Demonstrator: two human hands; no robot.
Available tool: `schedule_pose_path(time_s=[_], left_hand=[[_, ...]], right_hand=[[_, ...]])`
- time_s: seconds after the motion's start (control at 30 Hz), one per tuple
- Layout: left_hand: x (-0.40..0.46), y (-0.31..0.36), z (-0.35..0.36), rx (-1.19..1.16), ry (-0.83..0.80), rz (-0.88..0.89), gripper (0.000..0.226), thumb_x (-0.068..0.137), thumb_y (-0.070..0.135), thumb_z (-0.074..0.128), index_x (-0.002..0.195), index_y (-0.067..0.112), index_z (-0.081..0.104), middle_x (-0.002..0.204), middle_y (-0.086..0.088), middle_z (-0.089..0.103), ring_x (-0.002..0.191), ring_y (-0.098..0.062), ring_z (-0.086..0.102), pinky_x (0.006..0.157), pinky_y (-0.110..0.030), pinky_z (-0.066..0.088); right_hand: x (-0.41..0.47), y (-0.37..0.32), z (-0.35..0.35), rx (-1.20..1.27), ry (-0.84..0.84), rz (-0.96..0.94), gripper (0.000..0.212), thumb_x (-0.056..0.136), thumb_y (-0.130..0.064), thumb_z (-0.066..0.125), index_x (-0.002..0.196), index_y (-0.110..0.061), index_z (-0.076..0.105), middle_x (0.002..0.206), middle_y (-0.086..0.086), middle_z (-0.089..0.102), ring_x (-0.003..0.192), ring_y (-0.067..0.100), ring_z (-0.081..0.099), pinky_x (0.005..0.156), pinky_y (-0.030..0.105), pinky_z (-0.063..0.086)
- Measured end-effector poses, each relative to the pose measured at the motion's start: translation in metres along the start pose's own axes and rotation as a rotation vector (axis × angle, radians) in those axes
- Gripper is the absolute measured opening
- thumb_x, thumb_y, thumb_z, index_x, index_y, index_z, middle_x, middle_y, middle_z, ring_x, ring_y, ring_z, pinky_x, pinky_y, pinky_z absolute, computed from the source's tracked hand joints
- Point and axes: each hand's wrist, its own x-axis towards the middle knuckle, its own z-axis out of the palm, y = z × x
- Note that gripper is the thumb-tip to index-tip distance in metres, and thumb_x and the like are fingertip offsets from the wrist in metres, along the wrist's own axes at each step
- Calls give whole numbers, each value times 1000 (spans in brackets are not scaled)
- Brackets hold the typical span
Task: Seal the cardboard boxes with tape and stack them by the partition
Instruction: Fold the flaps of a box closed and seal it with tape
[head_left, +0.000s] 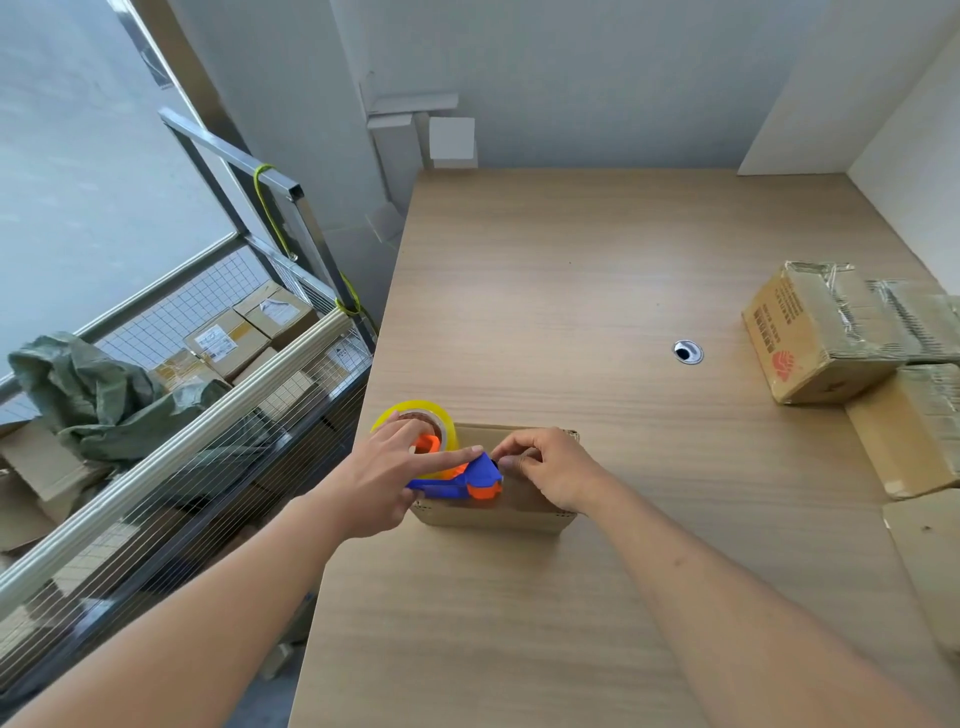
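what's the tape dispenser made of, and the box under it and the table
Tape dispenser: glossy moulded plastic by its look, blue body with orange parts. Box: plain brown matte cardboard. Table: pale wood-grain top, so even that it is probably laminate, not solid wood.

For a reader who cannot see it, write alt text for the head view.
Two hands work a tape dispenser on a box at the table edge: the left hand holds it, the right hand pinches at its front. Taped boxes sit far right.
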Motion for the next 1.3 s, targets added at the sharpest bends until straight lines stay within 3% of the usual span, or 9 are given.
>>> schedule_pose_path(time_s=[0.2, 0.27, 0.37, 0.5, 0.63, 0.87, 1.1, 1.2, 1.3], left_hand=[[-1, 1, 2, -31, 7, -5, 95, 88, 16, 71, 156, 56, 17, 132, -3, 42, 125, -24, 41, 112, -38, 35], [0, 1, 2, -38, 8, -7, 96, 88, 16, 72, 156, 56, 17, 133, -3, 42, 125, -24, 41, 112, -39, 36], [-1, 3, 1, -44, 21, -5, 97, 85, 13, 73, 156, 55, 20, 131, -4, 43, 123, -25, 42, 110, -41, 39], [-3, 7, 4, -48, 64, -33, 88, 89, 25, 68, 156, 56, 20, 130, -3, 42, 126, -27, 40, 109, -42, 38], [0, 24, 15, 10, 197, -99, 67, 96, 58, 56, 155, 57, 25, 128, -5, 48, 129, -30, 43, 112, -46, 36], [-3, 20, 25, 81, 274, -91, 54, 104, 53, 39, 157, 48, 30, 126, -7, 53, 122, -31, 49, 105, -46, 41], [-5, 18, 21, 89, 199, -111, 55, 103, 55, 30, 158, 49, 24, 126, -5, 50, 122, -31, 48, 104, -48, 42], [-4, 19, 17, 75, 171, -141, 55, 102, 56, 30, 157, 51, 26, 125, -5, 51, 123, -33, 48, 104, -50, 42], [0, 23, 16, 78, 152, -143, 55, 100, 57, 29, 155, 53, 29, 128, -5, 51, 124, -34, 48, 106, -50, 41]], right_hand=[[-2, -3, 0, 86, -22, -14, 29, 102, -7, 50, 103, -24, 74, 91, -23, 73, 96, 2, 67, 93, 22, 50], [-4, -1, -4, 41, -38, -22, 35, 92, -5, 52, 104, -31, 73, 79, -29, 68, 76, 1, 62, 78, 17, 50], [-4, 0, -2, -40, 2, -71, 16, 88, -24, 69, 97, -37, 73, 64, -32, 61, 56, 1, 50, 56, 13, 41], [2, -2, 8, -9, 189, -50, 5, 87, -33, 79, 82, -34, 78, 70, -26, 68, 70, 3, 59, 70, 27, 53], [3, -1, 16, 55, 302, -30, 6, 86, -25, 80, 81, -30, 81, 69, -21, 71, 65, 1, 58, 67, 25, 49], [-12, 5, 16, -94, 423, -76, 13, 88, -18, 72, 83, -27, 79, 83, -15, 76, 85, 10, 69, 77, 36, 56], [-54, 46, -27, -83, 600, 61, 18, 84, -21, 79, 70, -30, 71, 69, -21, 70, 71, 0, 64, 68, 25, 52], [-72, 67, -50, -24, 550, 150, 18, 85, -17, 78, 70, -25, 72, 66, -18, 71, 63, -4, 63, 63, 11, 42], [-77, 70, -53, 163, 474, 196, 14, 90, -14, 75, 77, -18, 73, 67, -4, 71, 56, 3, 59, 62, 23, 42]])
